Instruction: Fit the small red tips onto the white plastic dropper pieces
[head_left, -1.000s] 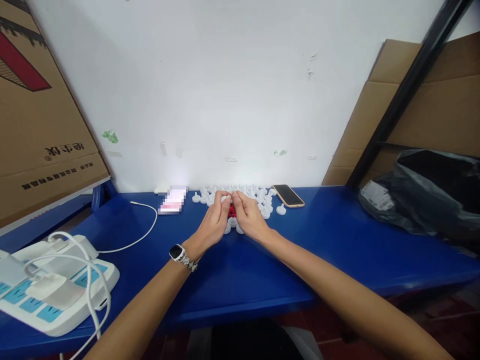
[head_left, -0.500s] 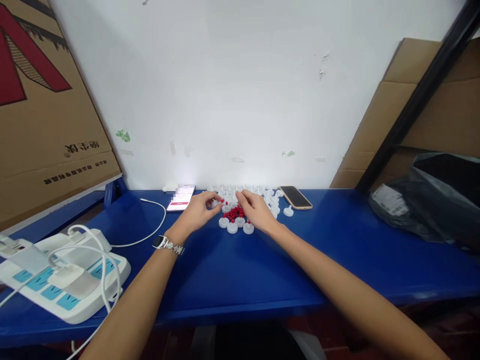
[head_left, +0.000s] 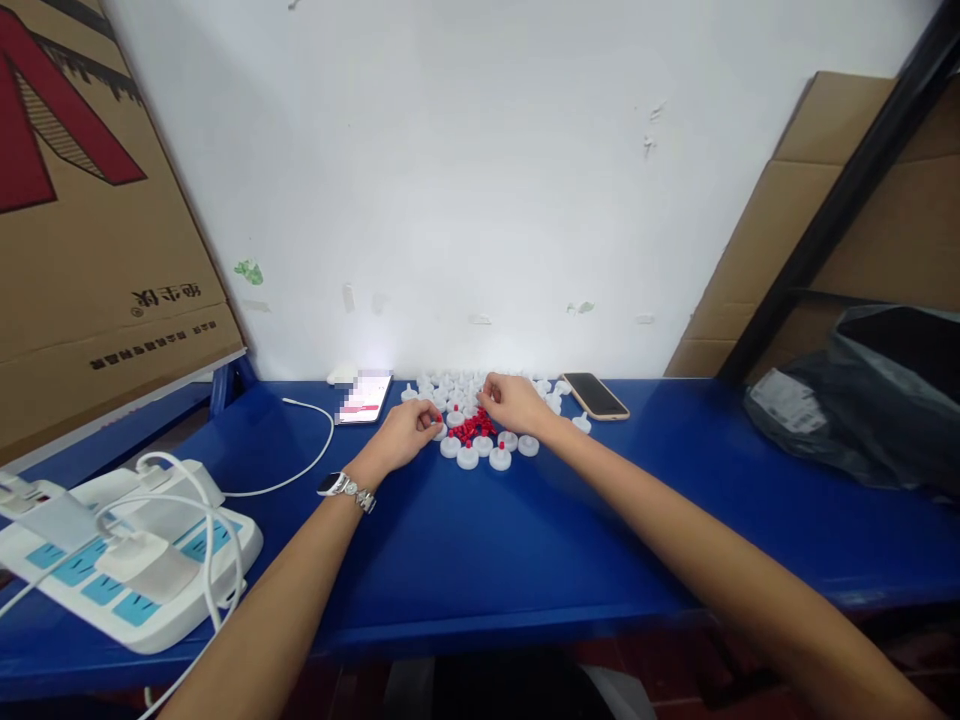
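Observation:
My left hand (head_left: 405, 432) is closed in a pinch at the left side of the heap, on a white nozzle cap (head_left: 440, 433) with a small red tip. Over the back of the red pile, my right hand (head_left: 514, 402) has its thumb and forefinger pressed together; whatever lies between them is too small to make out. Small red tips (head_left: 475, 426) lie heaped between the hands. Around their front stand several white round caps, some wearing a red tip, such as one cap (head_left: 500, 458). Many bare white caps (head_left: 450, 383) crowd behind, against the wall.
A lit phone (head_left: 365, 397) lies left of the heap, a dark phone (head_left: 596, 396) right of it. One loose white cap (head_left: 582, 424) stands nearby. A power strip (head_left: 150, 625) with white cables takes the table's left end. A grey plastic bag (head_left: 810, 425) sits at the right.
My right hand has shifted slightly up, uncovering more white caps at the front right of the red pile. My left hand has moved a little down, its fingers drawn closer together.

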